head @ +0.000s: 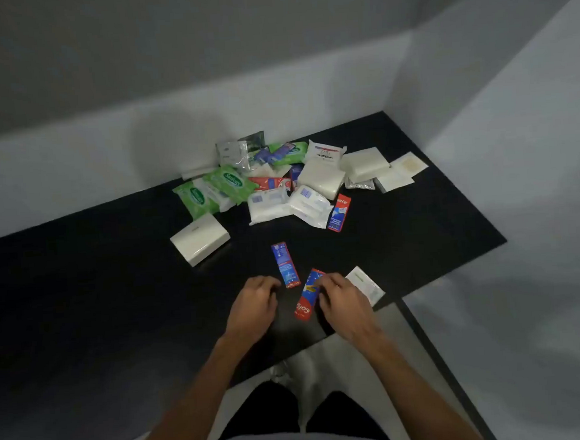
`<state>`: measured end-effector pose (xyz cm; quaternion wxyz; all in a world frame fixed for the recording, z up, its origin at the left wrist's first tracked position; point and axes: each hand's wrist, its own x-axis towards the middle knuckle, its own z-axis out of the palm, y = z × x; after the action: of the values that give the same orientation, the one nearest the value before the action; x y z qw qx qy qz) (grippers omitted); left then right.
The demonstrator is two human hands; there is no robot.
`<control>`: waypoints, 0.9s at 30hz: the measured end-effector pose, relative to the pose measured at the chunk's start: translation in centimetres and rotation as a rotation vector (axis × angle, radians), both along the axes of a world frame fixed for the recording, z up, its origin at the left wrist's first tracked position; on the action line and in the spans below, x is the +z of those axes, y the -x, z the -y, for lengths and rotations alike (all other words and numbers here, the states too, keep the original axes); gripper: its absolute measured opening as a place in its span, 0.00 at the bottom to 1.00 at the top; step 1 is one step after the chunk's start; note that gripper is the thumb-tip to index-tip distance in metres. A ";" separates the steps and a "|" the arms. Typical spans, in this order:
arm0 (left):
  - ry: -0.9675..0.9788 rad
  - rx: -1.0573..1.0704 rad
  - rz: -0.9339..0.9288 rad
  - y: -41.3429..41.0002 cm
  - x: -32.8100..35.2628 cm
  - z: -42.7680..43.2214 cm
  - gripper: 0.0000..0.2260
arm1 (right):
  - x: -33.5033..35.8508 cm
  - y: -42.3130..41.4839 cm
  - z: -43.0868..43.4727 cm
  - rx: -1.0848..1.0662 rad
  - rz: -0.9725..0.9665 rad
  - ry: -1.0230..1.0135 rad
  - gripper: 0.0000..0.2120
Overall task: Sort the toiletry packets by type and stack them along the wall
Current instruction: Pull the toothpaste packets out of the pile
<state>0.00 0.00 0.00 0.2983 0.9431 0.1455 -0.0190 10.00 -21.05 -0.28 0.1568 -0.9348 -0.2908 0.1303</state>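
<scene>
Black tbl (pixel 81 303): red Colgate box (pixel 303 309)

Black desk (pixel 80 286) set against pale grey walls (pixel 307 91). Wipes packets are green with a white-edged dark green oval label (pixel 231 182) or white with small blue printed panels (pixel 270 204); the tissue packs (pixel 199 238) are plain white, one sachet (pixel 230 153) silver, the flat sachets (pixel 409 165) cream. Toothpaste cartons (pixel 285 264) are red and blue, the nearest toothpaste carton (pixel 305 304) showing white lettering on its red end.
</scene>
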 end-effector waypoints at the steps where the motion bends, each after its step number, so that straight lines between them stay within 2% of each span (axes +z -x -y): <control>1: -0.026 -0.022 0.015 -0.8 -0.5 -0.5 0.13 | -0.5 -0.4 -0.3 0.034 0.003 -0.005 0.14; 4: -0.101 -0.114 -0.028 -3.3 -0.6 -1.4 0.17 | -1.9 -1.0 -0.7 0.106 -0.008 -0.027 0.20; 8: -0.228 -0.318 -0.067 -6.3 -1.3 -2.5 0.26 | -2.9 -2.1 -0.9 0.229 -0.053 0.068 0.27; 11: -0.319 -0.467 -0.144 -8.1 -2.2 -3.7 0.32 | -3.1 -2.9 -1.1 0.296 -0.099 0.141 0.27; 14: -0.358 -0.554 -0.242 -9.2 -2.5 -4.9 0.33 | -3.4 -3.9 -1.1 0.314 -0.076 0.131 0.24; 19: -0.465 -0.550 -0.216 -8.7 -2.5 -6.1 0.32 | -3.3 -5.1 -1.0 0.297 -0.047 0.074 0.23; 27: -0.510 -0.484 -0.201 -6.5 -3.3 -7.3 0.35 | -2.9 -6.7 -2.6 0.260 -0.088 0.106 0.21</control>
<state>6.48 7.30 -3.34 0.0246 0.9877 -0.0531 -0.1446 16.68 -18.44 -3.20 0.1014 -0.8896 -0.3950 0.2055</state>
